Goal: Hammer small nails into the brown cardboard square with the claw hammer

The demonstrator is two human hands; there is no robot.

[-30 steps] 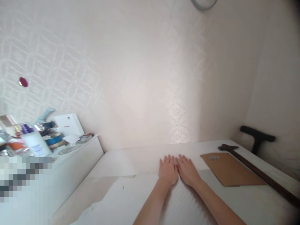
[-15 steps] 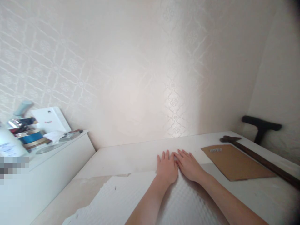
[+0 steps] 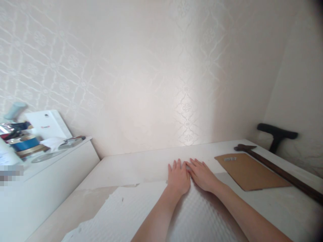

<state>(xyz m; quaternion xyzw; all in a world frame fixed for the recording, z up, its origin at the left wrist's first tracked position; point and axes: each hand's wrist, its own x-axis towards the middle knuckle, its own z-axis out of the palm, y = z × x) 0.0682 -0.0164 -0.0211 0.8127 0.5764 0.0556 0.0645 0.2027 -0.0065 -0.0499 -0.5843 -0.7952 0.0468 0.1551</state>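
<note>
My left hand [image 3: 178, 178] lies flat, fingers stretched out, on the far edge of a white textured sheet [image 3: 131, 215] spread over a pale table [image 3: 141, 164]. My right hand [image 3: 203, 175] lies flat beside it, fingers together and touching the left hand at the fingertips. Both palms press down on the sheet and hold nothing. The sheet's left edge is ragged and torn.
A brown cardboard sheet [image 3: 249, 171] with a small strip of staples [image 3: 230, 158] lies to the right. A long dark wooden tool [image 3: 280, 173] lies along the right edge, a black T-handle [image 3: 276, 136] behind it. A white cabinet [image 3: 47, 174] at left carries jars and boxes.
The view has swung right and slightly down, so the cabinet clutter slid left. Both hands stay flat on the sheet, side by side, in nearly the same place.
</note>
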